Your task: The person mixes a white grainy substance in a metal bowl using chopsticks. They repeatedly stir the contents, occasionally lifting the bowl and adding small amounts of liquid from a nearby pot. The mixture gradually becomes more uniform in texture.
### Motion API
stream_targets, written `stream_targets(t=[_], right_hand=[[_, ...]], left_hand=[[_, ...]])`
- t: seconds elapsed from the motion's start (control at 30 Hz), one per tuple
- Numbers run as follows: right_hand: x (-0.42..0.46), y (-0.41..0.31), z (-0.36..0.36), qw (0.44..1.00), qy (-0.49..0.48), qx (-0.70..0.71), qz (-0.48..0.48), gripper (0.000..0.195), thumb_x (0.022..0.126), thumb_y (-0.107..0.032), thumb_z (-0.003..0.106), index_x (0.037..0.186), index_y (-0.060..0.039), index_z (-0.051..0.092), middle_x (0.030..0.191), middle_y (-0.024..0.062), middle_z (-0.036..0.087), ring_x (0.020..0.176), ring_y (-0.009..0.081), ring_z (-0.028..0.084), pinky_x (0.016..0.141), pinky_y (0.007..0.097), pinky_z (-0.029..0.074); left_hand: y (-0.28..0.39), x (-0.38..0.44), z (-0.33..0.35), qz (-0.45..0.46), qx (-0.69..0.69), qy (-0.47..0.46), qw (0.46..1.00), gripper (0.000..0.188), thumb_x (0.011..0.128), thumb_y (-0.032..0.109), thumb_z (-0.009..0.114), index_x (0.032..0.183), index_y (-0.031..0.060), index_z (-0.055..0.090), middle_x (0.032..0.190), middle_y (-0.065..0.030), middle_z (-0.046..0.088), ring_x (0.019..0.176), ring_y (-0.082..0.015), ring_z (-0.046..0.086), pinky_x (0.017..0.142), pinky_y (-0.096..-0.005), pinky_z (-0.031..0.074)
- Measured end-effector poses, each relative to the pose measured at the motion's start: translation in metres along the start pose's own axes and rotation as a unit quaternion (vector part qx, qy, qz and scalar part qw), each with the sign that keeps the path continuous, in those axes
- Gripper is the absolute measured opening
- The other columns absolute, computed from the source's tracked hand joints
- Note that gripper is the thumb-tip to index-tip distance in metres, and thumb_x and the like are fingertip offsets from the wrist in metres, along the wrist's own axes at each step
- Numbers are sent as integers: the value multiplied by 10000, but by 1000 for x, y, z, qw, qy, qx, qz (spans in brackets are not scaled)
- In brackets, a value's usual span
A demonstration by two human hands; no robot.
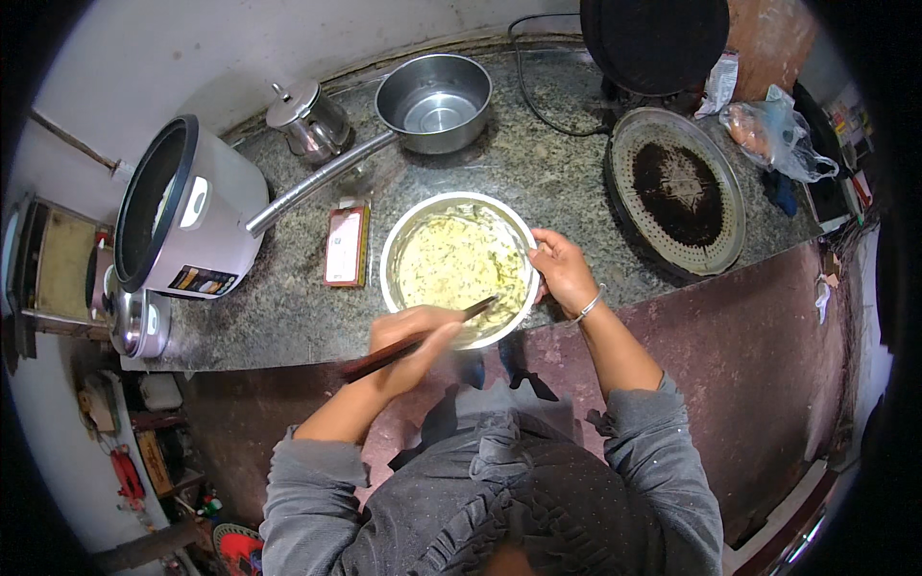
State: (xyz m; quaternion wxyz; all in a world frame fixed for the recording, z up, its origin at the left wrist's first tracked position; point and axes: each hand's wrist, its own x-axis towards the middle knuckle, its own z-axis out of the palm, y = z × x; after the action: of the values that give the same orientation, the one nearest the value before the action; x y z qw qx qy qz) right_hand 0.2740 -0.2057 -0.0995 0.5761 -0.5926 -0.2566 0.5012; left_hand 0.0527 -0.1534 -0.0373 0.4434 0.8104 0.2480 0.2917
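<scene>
A round metal bowl (390, 277) stands near the counter's front edge. Inside lies a pale yellow mixture (446, 259) flecked with green bits. My left hand (414, 345) grips dark brown chopsticks (385, 358), slightly blurred, whose tips dip into the mixture at the near right of the bowl. On the bowl's right side, my right hand (565, 273) clasps the rim, thumb on top and fingers outside; a bangle circles that wrist.
Left of the bowl are a small box (346, 246), a rice cooker (223, 209) and a lidded metal pot (310, 122). Behind sits a long-handled saucepan (454, 129). At right, an electric griddle (659, 252) stands with its lid (652, 43) raised, a perforated tray (724, 187) on it, near a plastic bag (781, 137).
</scene>
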Motion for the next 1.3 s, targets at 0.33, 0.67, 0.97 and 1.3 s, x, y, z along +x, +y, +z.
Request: stream_targets(t=[0.33, 0.67, 0.97, 1.3], right_hand=[[-11, 5, 6, 999, 35, 8, -21, 244, 800, -30, 428, 1025, 65, 427, 649, 86, 550, 415, 110, 504, 316, 224, 409], [-18, 0, 9, 1000, 15, 13, -10, 241, 800, -26, 423, 1029, 51, 427, 663, 86, 547, 415, 100, 504, 323, 219, 415], [-18, 1, 9, 1000, 7, 16, -16, 237, 806, -28, 418, 1029, 52, 418, 695, 91, 548, 431, 100, 506, 329, 219, 422], [-17, 2, 10, 999, 20, 26, -1, 292, 804, -27, 412, 1080, 62, 379, 748, 105, 553, 443, 110, 512, 330, 221, 424]], left_hand=[[-38, 23, -39, -127, -155, 219, 955, 182, 820, 182, 506, 835, 6, 551, 754, -115, 601, 651, -172, 590, 535, -256, 483], [-25, 23, 1, -216, -117, 42, 969, 171, 761, 210, 581, 754, 41, 607, 705, -50, 591, 648, -99, 534, 612, -231, 429], [-2, 23, 7, 12, 77, -28, 997, 165, 781, 169, 544, 781, 22, 618, 713, -102, 611, 630, -166, 576, 598, -254, 457], [-33, 38, -47, -173, -136, 230, 948, 156, 798, 167, 538, 804, 12, 557, 735, -71, 599, 602, -114, 559, 536, -213, 451]])
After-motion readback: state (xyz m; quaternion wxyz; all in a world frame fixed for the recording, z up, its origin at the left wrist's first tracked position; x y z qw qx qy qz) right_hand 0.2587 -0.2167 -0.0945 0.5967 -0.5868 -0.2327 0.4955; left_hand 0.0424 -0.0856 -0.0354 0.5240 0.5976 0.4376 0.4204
